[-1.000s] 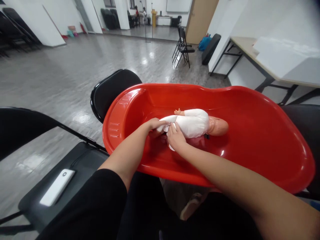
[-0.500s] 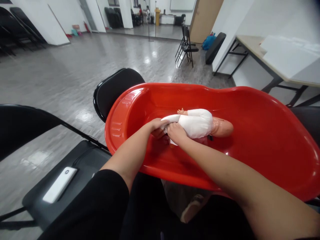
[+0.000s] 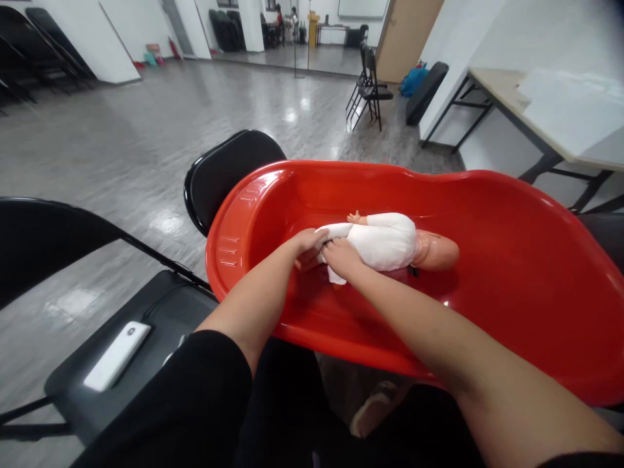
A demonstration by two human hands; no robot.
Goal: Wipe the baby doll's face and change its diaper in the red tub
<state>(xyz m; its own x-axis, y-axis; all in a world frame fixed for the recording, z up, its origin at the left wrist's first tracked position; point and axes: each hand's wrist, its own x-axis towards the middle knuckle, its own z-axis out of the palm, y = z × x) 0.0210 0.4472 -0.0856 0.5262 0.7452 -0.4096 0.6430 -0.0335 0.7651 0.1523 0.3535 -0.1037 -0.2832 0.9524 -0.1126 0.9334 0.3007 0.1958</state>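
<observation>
A baby doll (image 3: 390,250) in white clothing lies in a red baby bathtub (image 3: 511,273), apparently face down, its bare head to the right. One small doll hand sticks out on the far side. At the doll's lower end, my left hand (image 3: 310,247) is closed around the white garment's edge (image 3: 336,229); its fingertips are partly hidden. My right hand (image 3: 342,256) sits just beside it, fingers curled on the same white cloth. A loose flap of cloth hangs below my right fingers. Whether a leg is inside the cloth I cannot tell.
Black folding chairs stand left of the tub; one seat (image 3: 160,312) carries a white power bank (image 3: 117,356) with a cable. Another black chair (image 3: 234,172) touches the tub's far left end. A table (image 3: 507,97) with papers is at the right.
The camera view has shifted slightly. My right fingers have moved a little on the cloth, and more of the loose flap shows below them. The doll lies in the same place.
</observation>
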